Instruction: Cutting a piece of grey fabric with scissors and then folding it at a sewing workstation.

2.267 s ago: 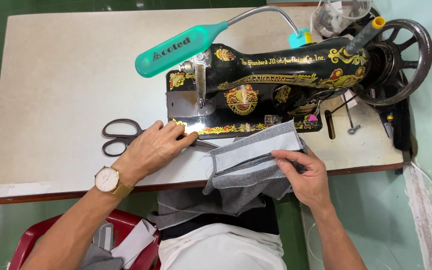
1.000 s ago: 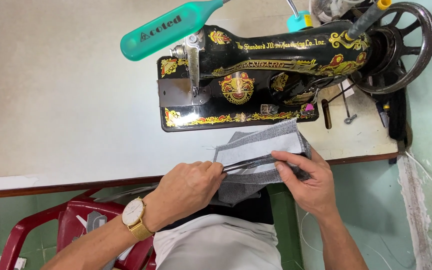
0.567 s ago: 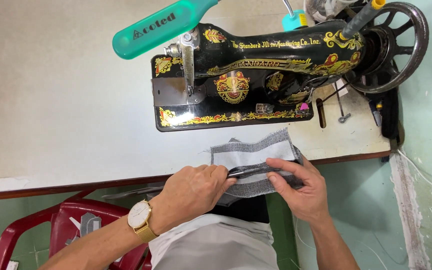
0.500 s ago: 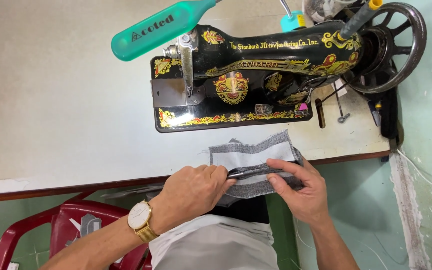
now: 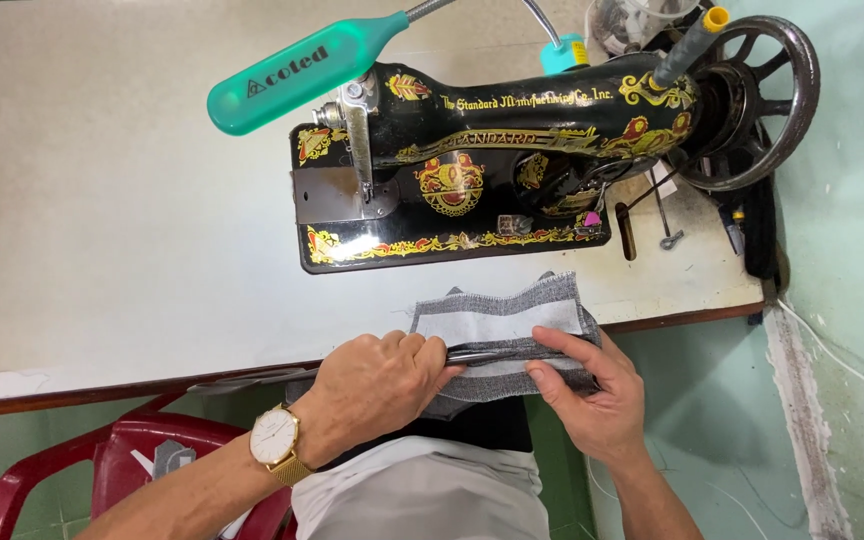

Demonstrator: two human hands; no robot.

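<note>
Head view showed the left hand [image 5: 377, 385] gripping scissors [image 5: 482, 352], blades inside the grey fabric [image 5: 502, 320] at the counter [image 5: 102, 250] edge; right hand [image 5: 592, 385] fingers pinched it just beyond. Keeping the cloth taut seemed wise.

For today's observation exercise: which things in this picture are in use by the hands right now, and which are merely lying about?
In use:
left hand
scissors, blades in the cloth
grey fabric piece with its white strip
right hand, pinning the cloth down

Lying about:
black sewing machine
green lamp
red plastic chair with scraps
table
</note>
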